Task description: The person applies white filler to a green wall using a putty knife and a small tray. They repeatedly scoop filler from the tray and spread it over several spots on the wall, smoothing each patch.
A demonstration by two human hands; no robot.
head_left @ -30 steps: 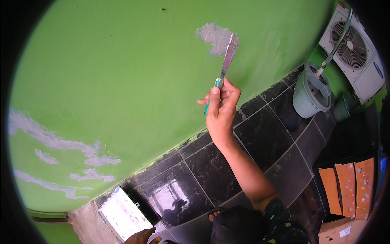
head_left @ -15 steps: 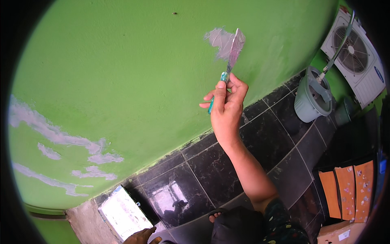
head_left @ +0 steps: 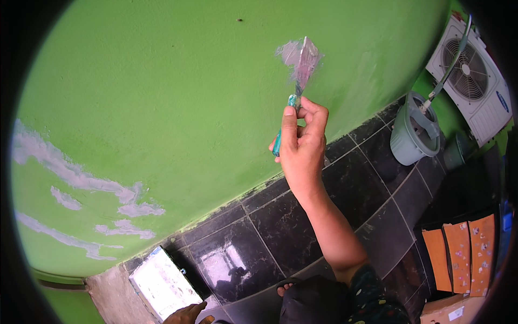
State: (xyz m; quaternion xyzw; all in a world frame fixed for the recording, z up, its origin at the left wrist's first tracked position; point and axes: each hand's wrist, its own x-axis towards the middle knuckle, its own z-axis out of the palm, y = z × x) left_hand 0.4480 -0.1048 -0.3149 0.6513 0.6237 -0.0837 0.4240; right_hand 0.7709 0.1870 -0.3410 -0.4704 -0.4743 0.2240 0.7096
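Note:
My right hand (head_left: pixel 303 143) is closed round the teal handle of a putty knife (head_left: pixel 306 62), its blade smeared with pinkish-grey putty. The blade lies over a patch of putty (head_left: pixel 290 52) on the green wall (head_left: pixel 178 97) and hides part of it; whether it presses on the wall I cannot tell. At the bottom edge, my left hand (head_left: pixel 186 314) is partly cut off, fingers stretched and apart, beside the near corner of a white-topped box (head_left: pixel 164 283). Longer streaks of putty (head_left: pixel 75 174) mark the wall at the left.
Dark glossy tiles (head_left: pixel 286 229) cover the floor along the wall. To the right stand a grey bucket (head_left: pixel 410 137) and a white outdoor fan unit (head_left: pixel 467 70), with a hose (head_left: pixel 453 65) between them. Orange drawers (head_left: pixel 458 256) and a cardboard box (head_left: pixel 448 310) are at the lower right.
The putty knife has shifted slightly left across the wall patch, its blade turned flatter to view. My right-hand fingers have curled in closer round the handle. The left hand stays by the box.

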